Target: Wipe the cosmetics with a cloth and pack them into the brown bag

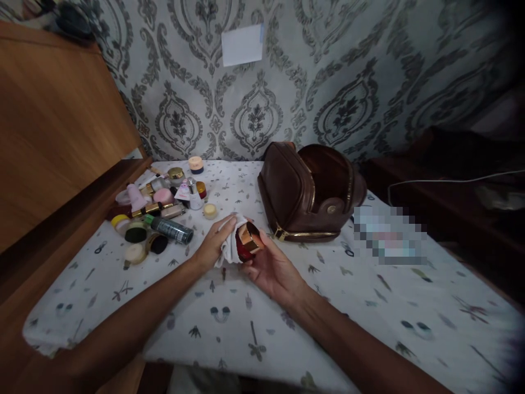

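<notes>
- Head view: a red jar with a copper-coloured lid [247, 241] is held above the front middle of the tabletop, tilted, its lid toward the right.
- Left hand [213, 243]: fingers partly curled, gripping a bunched white cloth [231, 249] against the left side of the jar.
- Right hand [276, 271]: half closed, thumb and fingers gripping the jar from the right, thumb beside the lid.
- Tabletop [287, 350]: covered with a white sheet printed with small leaf and rainbow motifs.
- Just beyond the hands, to the left: a small cream-coloured pot [210, 211], standing at the edge of a cluster of cosmetics.
- Within that cluster: a dark bottle with a green end [172, 229], lying on its side; a pink tube [134, 197]; a peach and dark-blue jar [196, 164] at the rear.
- Right of the hands, near the wall: a brown bag [285, 189], top open, brass-coloured zip.
- Right of the bag: a pixelated item [391, 235], identity undeterminable.
- Rear: patterned wallpaper [299, 82] bearing a white rectangular piece [243, 46].
- Far left: a wooden panel [53, 98].
</notes>
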Demonstrator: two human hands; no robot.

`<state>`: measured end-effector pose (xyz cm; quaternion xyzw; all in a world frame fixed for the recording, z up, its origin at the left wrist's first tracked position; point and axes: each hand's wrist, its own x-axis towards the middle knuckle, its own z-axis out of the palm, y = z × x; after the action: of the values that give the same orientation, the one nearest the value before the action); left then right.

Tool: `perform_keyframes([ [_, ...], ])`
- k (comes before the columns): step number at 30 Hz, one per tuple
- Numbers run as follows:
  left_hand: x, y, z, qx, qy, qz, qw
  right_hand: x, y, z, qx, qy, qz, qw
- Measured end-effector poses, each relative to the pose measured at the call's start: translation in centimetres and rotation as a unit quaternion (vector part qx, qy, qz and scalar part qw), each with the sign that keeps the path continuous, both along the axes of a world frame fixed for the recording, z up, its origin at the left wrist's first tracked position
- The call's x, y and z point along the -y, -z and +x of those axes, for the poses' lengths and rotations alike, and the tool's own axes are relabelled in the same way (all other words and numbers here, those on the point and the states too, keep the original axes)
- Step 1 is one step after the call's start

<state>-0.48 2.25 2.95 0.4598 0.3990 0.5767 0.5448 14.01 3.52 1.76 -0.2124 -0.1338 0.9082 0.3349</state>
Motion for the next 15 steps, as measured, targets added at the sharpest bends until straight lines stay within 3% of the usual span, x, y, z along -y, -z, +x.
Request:
perform_keyframes([
  [7, -0.34, 0.82, -0.08, 0.033, -0.109, -0.006, 0.993, -0.20, 0.51, -0.03, 0.014, 0.022, -0.039, 0.999],
  [15, -0.53, 0.40, -0.12, 0.117, -0.118, -0.042, 0.985, 0.00, 0.30, 0.13, 0.011, -0.003, 0.007, 1.000],
])
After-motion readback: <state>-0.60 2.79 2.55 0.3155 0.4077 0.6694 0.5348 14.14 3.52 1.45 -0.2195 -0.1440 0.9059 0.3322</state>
